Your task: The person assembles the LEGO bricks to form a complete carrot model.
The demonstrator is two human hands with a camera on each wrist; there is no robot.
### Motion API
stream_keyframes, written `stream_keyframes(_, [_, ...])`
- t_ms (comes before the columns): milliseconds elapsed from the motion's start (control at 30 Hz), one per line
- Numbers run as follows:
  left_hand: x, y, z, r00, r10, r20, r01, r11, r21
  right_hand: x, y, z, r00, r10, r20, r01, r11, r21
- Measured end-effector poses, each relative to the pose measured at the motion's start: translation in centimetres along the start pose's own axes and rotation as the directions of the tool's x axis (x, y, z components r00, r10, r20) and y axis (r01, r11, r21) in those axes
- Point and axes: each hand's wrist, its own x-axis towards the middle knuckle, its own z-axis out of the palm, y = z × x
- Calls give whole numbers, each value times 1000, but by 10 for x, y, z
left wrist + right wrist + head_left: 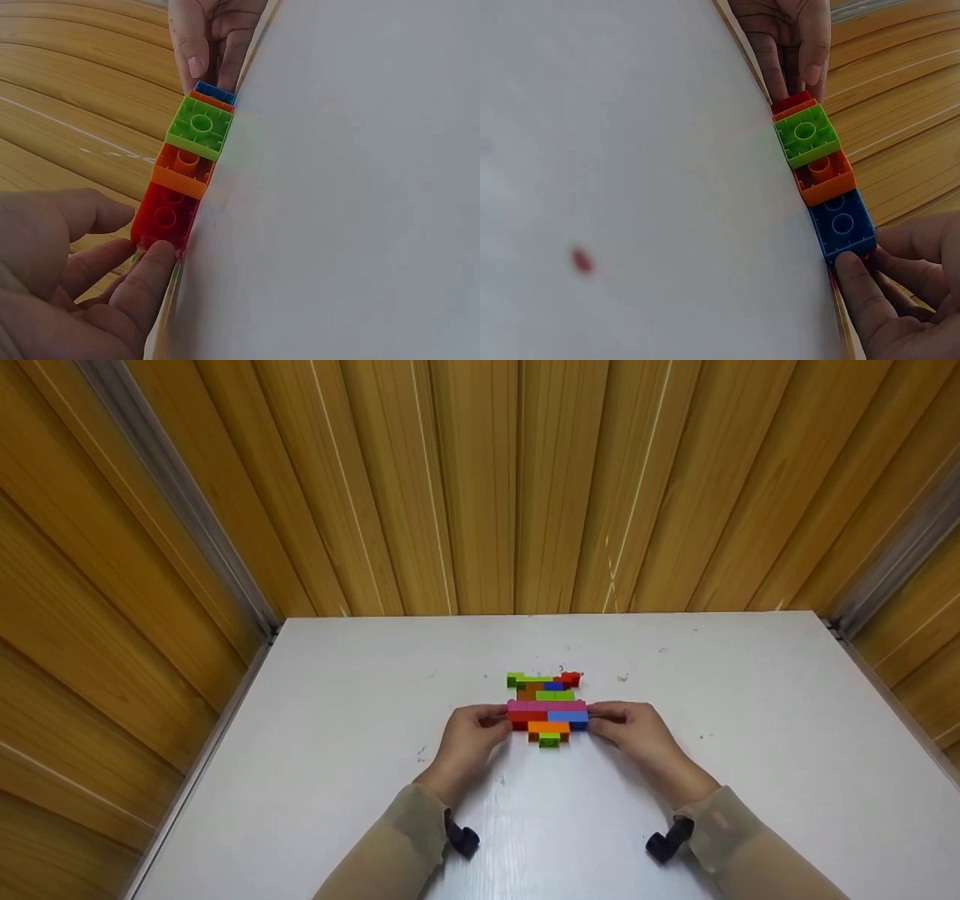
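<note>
A flat figure of joined toy building blocks (547,706) lies on the table, undersides of its near blocks facing me. A pink row crosses it, with a red block (165,214) and a blue block (844,225) in front. An orange block (548,727) and a small green block (549,740) stick out nearest me. Behind are brown, green, blue and red blocks. My left hand (465,739) pinches the red end between thumb and fingers. At the opposite end, my right hand (643,733) pinches the blue block the same way.
The white tabletop (337,735) has small scuff marks. Wood-look panels (480,495) rise behind its far edge and along both sides, with grey metal posts (202,502) at the corners. Dark wrist straps (461,836) hang at both cuffs.
</note>
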Motion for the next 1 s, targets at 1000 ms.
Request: stream_keyframes(1000, [1,18,-31,999,-24,23,22,998,61,0,-13,-30,997,-62,44,68,985,-158])
